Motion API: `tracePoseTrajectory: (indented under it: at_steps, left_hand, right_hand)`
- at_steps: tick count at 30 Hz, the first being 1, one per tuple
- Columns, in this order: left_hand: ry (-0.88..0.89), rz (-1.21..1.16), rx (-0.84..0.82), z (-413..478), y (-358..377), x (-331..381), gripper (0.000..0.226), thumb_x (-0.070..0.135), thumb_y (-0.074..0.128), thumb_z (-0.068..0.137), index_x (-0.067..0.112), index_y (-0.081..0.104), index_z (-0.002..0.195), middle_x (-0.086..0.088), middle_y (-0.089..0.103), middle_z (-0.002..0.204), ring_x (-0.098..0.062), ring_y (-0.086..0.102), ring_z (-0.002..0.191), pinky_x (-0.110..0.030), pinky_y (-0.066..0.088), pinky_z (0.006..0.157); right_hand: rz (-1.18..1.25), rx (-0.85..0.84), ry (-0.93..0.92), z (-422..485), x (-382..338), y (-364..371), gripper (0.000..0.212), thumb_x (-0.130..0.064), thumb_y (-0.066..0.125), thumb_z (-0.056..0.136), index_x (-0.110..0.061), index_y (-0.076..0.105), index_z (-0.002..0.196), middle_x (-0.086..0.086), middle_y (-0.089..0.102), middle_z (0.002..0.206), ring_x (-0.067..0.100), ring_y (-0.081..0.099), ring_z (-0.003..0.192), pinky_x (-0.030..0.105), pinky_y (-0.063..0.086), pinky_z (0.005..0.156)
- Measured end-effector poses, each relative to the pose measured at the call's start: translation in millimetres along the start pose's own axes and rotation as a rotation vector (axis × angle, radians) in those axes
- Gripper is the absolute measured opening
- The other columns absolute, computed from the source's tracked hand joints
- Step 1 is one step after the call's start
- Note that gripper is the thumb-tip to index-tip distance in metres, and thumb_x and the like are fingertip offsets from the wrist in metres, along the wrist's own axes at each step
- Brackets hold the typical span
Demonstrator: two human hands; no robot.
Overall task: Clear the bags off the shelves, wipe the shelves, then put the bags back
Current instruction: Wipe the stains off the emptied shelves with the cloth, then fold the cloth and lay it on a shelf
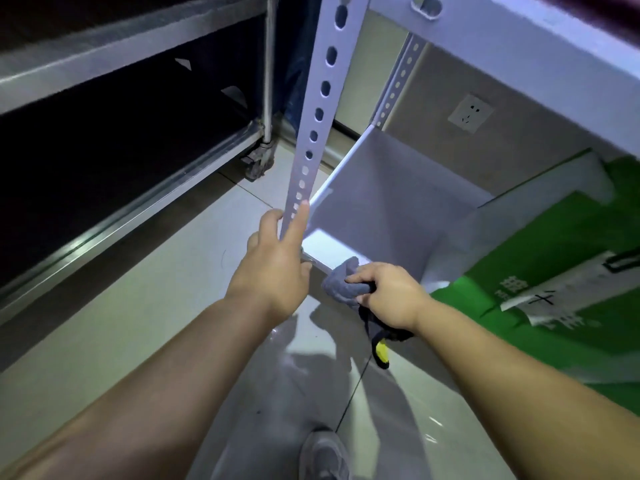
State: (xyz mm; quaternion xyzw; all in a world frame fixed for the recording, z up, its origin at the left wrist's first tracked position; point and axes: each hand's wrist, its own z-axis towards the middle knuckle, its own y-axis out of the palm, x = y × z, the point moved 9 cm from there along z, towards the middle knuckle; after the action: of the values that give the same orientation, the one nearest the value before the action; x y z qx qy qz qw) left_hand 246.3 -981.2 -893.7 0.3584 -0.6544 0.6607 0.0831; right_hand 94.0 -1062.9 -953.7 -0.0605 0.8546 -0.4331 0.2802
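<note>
Two hands are at the front left corner of the low shelf [381,202]. My left hand [273,268] holds the post [322,98], the white upright with a row of holes, just above the shelf corner. The thumb is on the post's left side and the forefinger lies straight up its face. The other fingers are hidden behind it.

My right hand [388,292] is closed tight round a grey cloth [341,282], with the knuckles up. The bunched end of the cloth sticks out to the left and touches the shelf's front edge, just beside my left hand. A dark strip with a yellow patch hangs down under my right wrist.

The left part of the shelf is bare white. The green bags [554,244] lie at its right end, with white panels and printed characters on them. They cover the front edge there, and I cannot tell how many there are.

Another white shelf [519,36] runs overhead. A socket [470,113] sits in the wall behind. To the left stands a steel cart [138,188], and its wheel [258,162] is near the foot of the post. Below, my shoe [323,455] rests on the pale tiled floor [138,323].
</note>
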Motion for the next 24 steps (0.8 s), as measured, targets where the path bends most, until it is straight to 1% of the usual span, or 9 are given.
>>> tracePoseTrajectory:
  at_steps: [2, 5, 9, 11, 13, 17, 19, 22, 24]
  left_hand:
    - [-0.017, 0.003, -0.084, -26.0, -6.9, 4.5, 0.059, 0.022, 0.048, 0.092, 0.03, 0.021, 0.144, -0.002, 0.019, 0.144, -0.027, 0.034, 0.122, -0.035, 0.038, 0.09]
    - [-0.068, -0.082, -0.168, -67.0, -28.4, 15.9, 0.044, 0.023, 0.046, 0.093, 0.023, 0.039, 0.137, -0.003, 0.038, 0.139, -0.027, 0.039, 0.121, -0.034, 0.036, 0.097]
    - [-0.057, -0.163, -0.255, -119.0, -74.6, 49.7, 0.039, 0.03, 0.048, 0.094, 0.019, 0.049, 0.131, 0.0, 0.046, 0.135, -0.022, 0.04, 0.125, -0.029, 0.032, 0.104]
    - [-0.04, -0.226, -0.307, -144.2, -101.0, 70.7, 0.035, 0.036, 0.052, 0.091, 0.023, 0.053, 0.124, 0.006, 0.049, 0.128, -0.018, 0.044, 0.12, -0.03, 0.035, 0.101]
    - [-0.013, -0.298, -0.329, -167.2, -131.9, 94.8, 0.029, 0.037, 0.056, 0.088, 0.027, 0.056, 0.115, 0.011, 0.052, 0.116, -0.013, 0.047, 0.112, -0.027, 0.038, 0.092]
    - [0.015, -0.408, -0.23, -203.5, -203.6, 137.3, 0.018, 0.031, 0.067, 0.081, 0.04, 0.057, 0.092, 0.033, 0.054, 0.096, 0.008, 0.044, 0.098, -0.016, 0.036, 0.081]
    - [0.065, -0.42, -0.184, -221.3, -237.2, 163.3, 0.025, 0.024, 0.069, 0.08, 0.044, 0.055, 0.082, 0.045, 0.049, 0.09, 0.019, 0.037, 0.094, -0.008, 0.034, 0.074]
    - [0.268, -0.311, -0.137, -245.0, -277.1, 215.5, 0.032, 0.008, 0.066, 0.08, 0.037, 0.056, 0.082, 0.024, 0.057, 0.095, 0.009, 0.036, 0.098, -0.004, 0.031, 0.074]
    - [0.364, -0.237, -0.107, -260.7, -298.2, 247.4, 0.03, 0.002, 0.064, 0.079, 0.031, 0.057, 0.083, 0.017, 0.058, 0.096, -0.005, 0.039, 0.1, -0.006, 0.029, 0.082]
  right_hand:
    - [0.066, -0.006, -0.021, -31.2, -15.1, -8.2, 0.029, 0.001, 0.056, 0.072, -0.019, 0.068, 0.089, 0.003, 0.065, 0.1, 0.026, 0.059, 0.096, 0.03, 0.048, 0.082]
    - [0.2, -0.017, -0.04, -86.6, -43.6, -25.1, 0.039, -0.003, 0.059, 0.069, -0.039, 0.063, 0.083, -0.009, 0.063, 0.103, 0.012, 0.058, 0.092, 0.013, 0.042, 0.074]
    - [0.41, 0.042, -0.047, -167.0, -83.2, -63.3, 0.044, -0.003, 0.061, 0.066, -0.04, 0.054, 0.089, -0.005, 0.064, 0.099, 0.016, 0.061, 0.091, 0.032, 0.049, 0.083]
    - [0.486, 0.066, -0.067, -207.8, -104.6, -84.7, 0.054, -0.002, 0.065, 0.066, -0.041, 0.051, 0.1, -0.007, 0.061, 0.107, 0.013, 0.06, 0.098, 0.036, 0.049, 0.088]
    - [0.506, 0.11, -0.103, -247.4, -126.6, -109.9, 0.065, -0.004, 0.07, 0.067, -0.045, 0.046, 0.112, -0.013, 0.052, 0.119, 0.006, 0.053, 0.109, 0.032, 0.046, 0.095]
    - [0.569, 0.164, -0.147, -321.6, -163.0, -156.0, 0.08, -0.011, 0.08, 0.068, -0.043, 0.039, 0.129, -0.021, 0.042, 0.123, -0.004, 0.048, 0.111, 0.019, 0.045, 0.091]
    - [0.619, 0.175, -0.153, -354.9, -176.7, -177.0, 0.08, -0.017, 0.081, 0.07, -0.044, 0.037, 0.132, -0.017, 0.04, 0.125, 0.001, 0.05, 0.111, 0.021, 0.048, 0.089]
    - [0.634, 0.243, -0.147, -400.4, -189.5, -210.3, 0.07, -0.017, 0.077, 0.074, -0.043, 0.043, 0.129, -0.01, 0.045, 0.122, 0.01, 0.054, 0.106, 0.028, 0.051, 0.084]
    - [0.579, 0.336, -0.18, -430.7, -197.5, -234.2, 0.05, -0.009, 0.076, 0.073, -0.038, 0.06, 0.11, -0.009, 0.053, 0.109, 0.008, 0.054, 0.102, 0.028, 0.05, 0.086]
